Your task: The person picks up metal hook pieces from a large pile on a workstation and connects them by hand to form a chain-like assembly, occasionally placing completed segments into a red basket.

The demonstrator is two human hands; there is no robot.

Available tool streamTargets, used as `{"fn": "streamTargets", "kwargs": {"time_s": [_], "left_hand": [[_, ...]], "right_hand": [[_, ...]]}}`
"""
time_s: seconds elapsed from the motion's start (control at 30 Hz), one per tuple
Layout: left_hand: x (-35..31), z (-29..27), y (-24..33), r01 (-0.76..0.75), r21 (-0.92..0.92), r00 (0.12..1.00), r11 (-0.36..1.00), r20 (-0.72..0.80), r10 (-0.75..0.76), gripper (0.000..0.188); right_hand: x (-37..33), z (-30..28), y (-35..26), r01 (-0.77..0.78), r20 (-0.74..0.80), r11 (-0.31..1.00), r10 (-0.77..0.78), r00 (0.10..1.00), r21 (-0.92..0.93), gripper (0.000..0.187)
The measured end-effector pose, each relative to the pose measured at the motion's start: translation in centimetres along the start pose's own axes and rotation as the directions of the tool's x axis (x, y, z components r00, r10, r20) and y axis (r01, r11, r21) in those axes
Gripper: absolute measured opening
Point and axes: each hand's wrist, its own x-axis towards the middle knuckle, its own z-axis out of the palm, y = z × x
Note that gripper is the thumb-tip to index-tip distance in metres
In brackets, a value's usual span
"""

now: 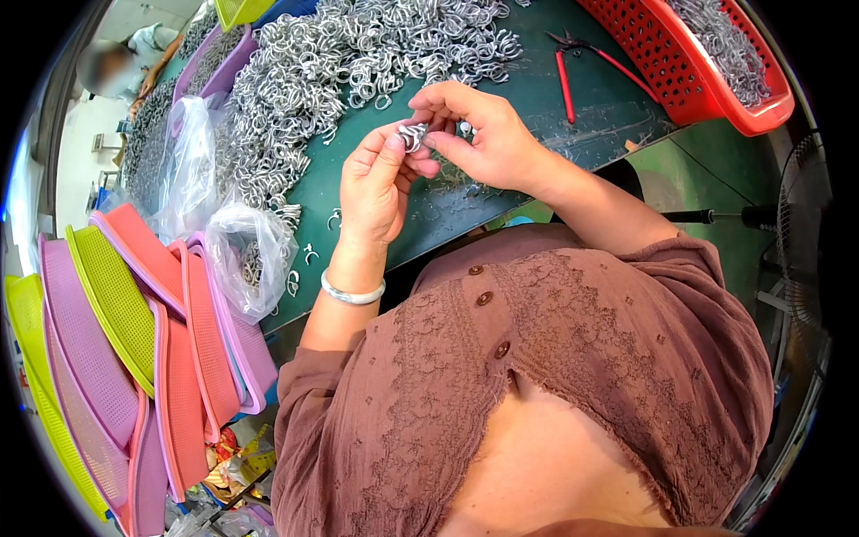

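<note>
So the left hand (372, 190) is pinching a few small curved silvery metal pieces (412, 137) between thumb and fingers. The right hand (490, 134) is sitting half-curled just beside them, can't tell if it's gripping any. Big silvery-grey heap of metal rings (358, 45) is lying beyond the fingertips, red-handled metal cutters (565, 88) to their right.

Hands: two, left hand (371, 192) and right hand (492, 134)
Metal rings (412, 136) between them: several, overlapping
Heaped metal rings (286, 80): too many to count
Loose hooks (310, 254), near edge of table (613, 121): at least three
Red-handled pliers (565, 87): one
Red perforated basket (640, 49), table's right end: one
Bangle (352, 294): one
Blouse buttons (485, 298): three
</note>
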Motion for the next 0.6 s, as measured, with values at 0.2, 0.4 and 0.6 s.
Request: {"fn": "streamTargets", "kwargs": {"time_s": [0.2,0.4,0.6], "left_hand": [[-0.3,0.5,0.3,0.043,-0.04,0.999,0.998,0.021,-0.042,0.024],[-0.7,1.3,1.0,-0.068,0.18,0.992,0.981,-0.094,0.086,0.015],[-0.8,0.6,0.7,-0.225,0.489,0.956,0.843,-0.056,0.288,0.006]], "right_hand": [[0.3,0.2,0.2,0.19,-0.052,0.965,-0.202,0.978,-0.18,0.026],[0.4,-0.2,0.0,0.188,0.011,0.956,-0.19,0.982,-0.224,0.029],[0.5,-0.2,-0.1,0.248,0.033,0.93,-0.249,0.968,-0.27,0.03]]}}
